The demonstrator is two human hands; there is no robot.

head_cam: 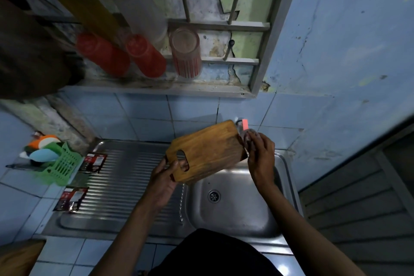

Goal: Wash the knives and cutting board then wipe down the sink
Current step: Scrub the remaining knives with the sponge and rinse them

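I hold a wooden cutting board (pixel 207 151) tilted over the steel sink basin (pixel 235 204). My left hand (pixel 165 177) grips the board at its handle end, with fingers through the oval hole. My right hand (pixel 259 152) is at the board's far edge, curled round the tap (pixel 243 129), which has a red lever. The tap body is mostly hidden behind the board and my fingers. No knives are in view.
A ribbed steel draining board (pixel 125 181) lies left of the basin, with two dark sachets (pixel 94 162) (pixel 71 198) at its left edge. A green basket (pixel 61 166) holds sponges. Red cups (pixel 143 56) and a glass (pixel 186 54) hang on a wall rack above.
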